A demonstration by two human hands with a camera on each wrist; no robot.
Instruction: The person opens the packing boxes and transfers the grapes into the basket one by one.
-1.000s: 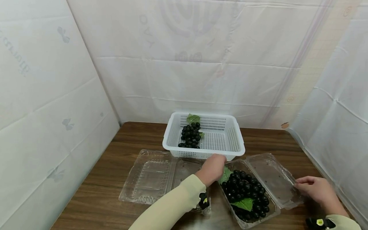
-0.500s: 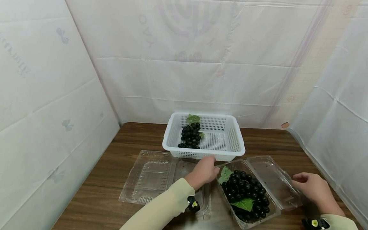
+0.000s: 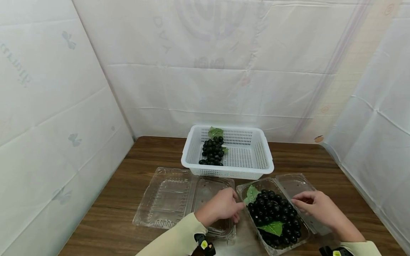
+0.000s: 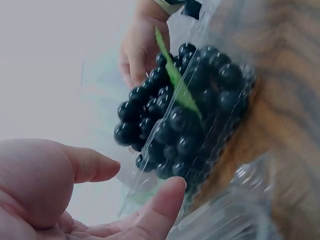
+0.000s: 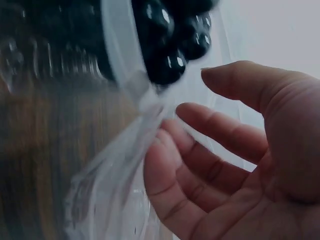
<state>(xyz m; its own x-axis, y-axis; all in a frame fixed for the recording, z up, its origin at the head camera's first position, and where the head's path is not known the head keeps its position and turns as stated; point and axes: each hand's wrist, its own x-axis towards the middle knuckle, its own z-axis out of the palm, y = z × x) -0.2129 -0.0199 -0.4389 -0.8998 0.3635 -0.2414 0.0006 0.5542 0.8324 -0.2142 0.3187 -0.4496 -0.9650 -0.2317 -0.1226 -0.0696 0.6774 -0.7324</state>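
Observation:
A clear plastic clamshell box (image 3: 305, 236) lies open at the right, with a bunch of dark grapes (image 3: 272, 206) and green leaves (image 3: 271, 227) in it. My left hand (image 3: 221, 206) is at the box's left side, thumb and fingers apart, gripping nothing; the left wrist view shows the gap between them in front of the grapes. Over the box's folded-back lid (image 3: 293, 183), close to the hinge, is my right hand (image 3: 317, 208). Its fingers are loosely bent with nothing between thumb and fingertips in the right wrist view. Whether they touch the lid I cannot tell.
A white perforated basket (image 3: 264, 149) stands behind the boxes, holding another bunch of grapes (image 3: 212, 151) with leaves. A second clear clamshell (image 3: 166, 199) lies open at the left, partly under my left arm. White sheeting (image 3: 208, 89) walls in the wooden table (image 3: 105, 209).
My left hand has drawn back from the box's far left corner, down along its left side. My right hand has moved left from the lid's outer edge towards the grapes.

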